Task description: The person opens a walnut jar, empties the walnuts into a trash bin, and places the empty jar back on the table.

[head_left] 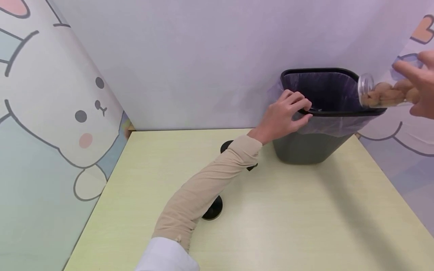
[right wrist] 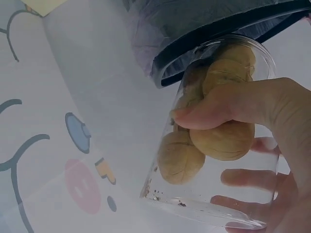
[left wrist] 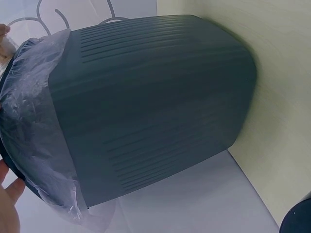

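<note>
My right hand (head_left: 424, 84) grips a clear jar (head_left: 366, 90), its fingers curled round the side. The jar is tipped, with its mouth over the right rim of a dark grey trash can (head_left: 301, 146). Several round tan walnuts (right wrist: 223, 138) lie inside the jar, with brown crumbs near its base in the right wrist view. My left hand (head_left: 283, 114) holds the near left rim of the can, thumb outside and fingers curled over the edge. A thin translucent bag (left wrist: 36, 121) lines the can and folds over its rim. The can's bottom is hidden inside.
The can stands at the back right of a pale wooden table (head_left: 288, 226), close to the wall. A black round thing (head_left: 213, 209) and another black thing (head_left: 225, 145) are partly hidden by my left forearm. Walls with cartoon drawings (head_left: 81, 116) flank both sides.
</note>
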Tool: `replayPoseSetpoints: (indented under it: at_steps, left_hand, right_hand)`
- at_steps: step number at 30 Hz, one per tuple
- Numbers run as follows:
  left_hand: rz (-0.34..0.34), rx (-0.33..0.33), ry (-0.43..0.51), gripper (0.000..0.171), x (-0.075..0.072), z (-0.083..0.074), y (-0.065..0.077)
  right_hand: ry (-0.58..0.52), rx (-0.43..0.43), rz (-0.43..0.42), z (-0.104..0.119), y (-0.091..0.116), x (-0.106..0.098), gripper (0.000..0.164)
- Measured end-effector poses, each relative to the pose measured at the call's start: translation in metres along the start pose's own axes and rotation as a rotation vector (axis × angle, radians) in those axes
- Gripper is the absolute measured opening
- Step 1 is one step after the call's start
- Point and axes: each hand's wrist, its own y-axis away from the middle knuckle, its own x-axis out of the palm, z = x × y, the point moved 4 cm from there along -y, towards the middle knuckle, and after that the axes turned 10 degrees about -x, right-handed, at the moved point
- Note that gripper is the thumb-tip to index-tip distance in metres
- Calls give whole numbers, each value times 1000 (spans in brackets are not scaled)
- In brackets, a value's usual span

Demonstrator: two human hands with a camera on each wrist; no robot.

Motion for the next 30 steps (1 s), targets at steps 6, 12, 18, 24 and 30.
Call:
replayPoseSetpoints:
  at_steps: [6,12,18,24,30]
  left_hand:
    - [-9,4,2,16,0,2,-1]
    - [-2,-5,5,17,0,3,-1]
    - [1,-12,-1,17,2,3,-2]
    - [-3,-11,-1,17,2,4,-3]
    - [7,-16,1,17,3,3,-3]
  right_hand:
    - [41,-82,16,-1,-5,-1,119]
    - [-21,-38,-45,-4,-8,-3,116]
    - [-49,-13,-27,-6,-7,-1,118]
    - [-155,81,-76,-4,-5,-3,113]
    - [-226,51,-124,-1,-10,-8,108]
